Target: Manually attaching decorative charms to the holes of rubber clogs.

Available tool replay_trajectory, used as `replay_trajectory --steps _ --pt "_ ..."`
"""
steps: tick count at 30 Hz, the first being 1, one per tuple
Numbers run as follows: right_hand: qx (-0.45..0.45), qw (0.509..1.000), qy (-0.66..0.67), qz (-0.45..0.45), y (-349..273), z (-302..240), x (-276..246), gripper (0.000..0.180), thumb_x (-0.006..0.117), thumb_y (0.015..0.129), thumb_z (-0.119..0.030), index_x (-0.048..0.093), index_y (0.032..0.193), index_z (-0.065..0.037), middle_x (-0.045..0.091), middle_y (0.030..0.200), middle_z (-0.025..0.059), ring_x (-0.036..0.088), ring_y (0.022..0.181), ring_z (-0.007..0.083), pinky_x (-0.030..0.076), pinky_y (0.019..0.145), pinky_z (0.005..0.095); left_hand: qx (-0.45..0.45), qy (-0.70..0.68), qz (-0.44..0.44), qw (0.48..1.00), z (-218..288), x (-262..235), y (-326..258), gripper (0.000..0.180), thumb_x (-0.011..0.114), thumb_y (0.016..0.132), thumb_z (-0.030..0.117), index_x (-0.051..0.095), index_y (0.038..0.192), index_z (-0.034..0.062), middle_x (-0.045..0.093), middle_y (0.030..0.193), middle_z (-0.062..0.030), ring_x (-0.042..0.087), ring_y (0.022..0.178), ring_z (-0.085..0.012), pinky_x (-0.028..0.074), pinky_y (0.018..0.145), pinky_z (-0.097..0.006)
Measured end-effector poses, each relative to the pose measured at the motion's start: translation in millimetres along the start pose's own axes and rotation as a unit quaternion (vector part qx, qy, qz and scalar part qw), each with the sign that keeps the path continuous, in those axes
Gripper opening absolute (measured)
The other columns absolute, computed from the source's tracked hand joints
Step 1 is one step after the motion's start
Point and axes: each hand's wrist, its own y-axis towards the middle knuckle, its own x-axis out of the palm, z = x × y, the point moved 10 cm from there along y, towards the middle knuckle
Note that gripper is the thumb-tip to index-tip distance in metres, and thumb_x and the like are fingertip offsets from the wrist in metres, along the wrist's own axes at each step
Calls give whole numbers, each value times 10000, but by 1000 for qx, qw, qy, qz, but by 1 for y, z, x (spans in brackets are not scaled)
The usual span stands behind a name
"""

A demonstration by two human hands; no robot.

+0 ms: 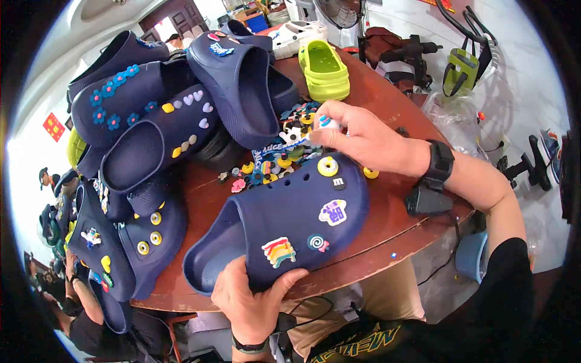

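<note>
A heap of navy clogs (pixel 151 121) fills the upper left of the frame on a round reddish-brown desk (pixel 387 233), several studded with blue flowers, pastel hearts and yellow buttons. More navy clogs (pixel 121 242) hang over the desk's lower-left edge. A lime-green clog (pixel 324 69) sits near the top centre, with a white clog (pixel 296 33) just behind it. A fan (pixel 339 12) stands at the top edge. At upper right, a green-and-black tool (pixel 460 72) lies on the pale floor near clear plastic bags (pixel 448 109). A blue bucket (pixel 472 257) shows below the desk's right edge.
</note>
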Motion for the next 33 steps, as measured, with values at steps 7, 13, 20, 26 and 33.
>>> replay_trajectory --steps 7,13,20,26,33 --pt "-158 970 -187 -20 5 2 6 362 465 989 -326 595 991 12 626 936 101 586 906 249 447 819 366 -16 29 -18 999 2 1 1 672 922 473 347 563 934 15 623 785 -76 581 688 -207 458 647 -320" --pt "-93 984 -5 -154 -20 -4 38 354 552 952 -310 618 1101 5 639 1041 109 598 974 217 454 907 335 -14 19 -10 1000 0 1 -1 689 922 465 351 566 947 10 615 781 -77 574 686 -216 454 644 -325" --pt "-28 996 81 -27 -22 11 24 268 539 968 -275 601 961 -15 643 978 65 594 916 123 475 826 262 -11 23 -1 1000 0 1 -1 697 924 458 349 566 943 1 614 780 -76 575 693 -207 459 648 -322" --pt "13 999 46 1 -10 39 9 294 449 1009 -298 540 956 -25 513 810 16 468 782 96 414 701 246 -5 12 11 1000 0 0 -2 684 922 465 353 570 933 -1 614 782 -75 576 700 -194 461 650 -313" --pt "-52 995 52 -72 -9 8 14 346 491 984 -322 553 1086 3 570 958 99 546 905 193 440 831 315 14 5 50 999 2 -4 -2 669 908 457 419 602 894 17 578 676 -90 550 596 -287 421 547 -365"
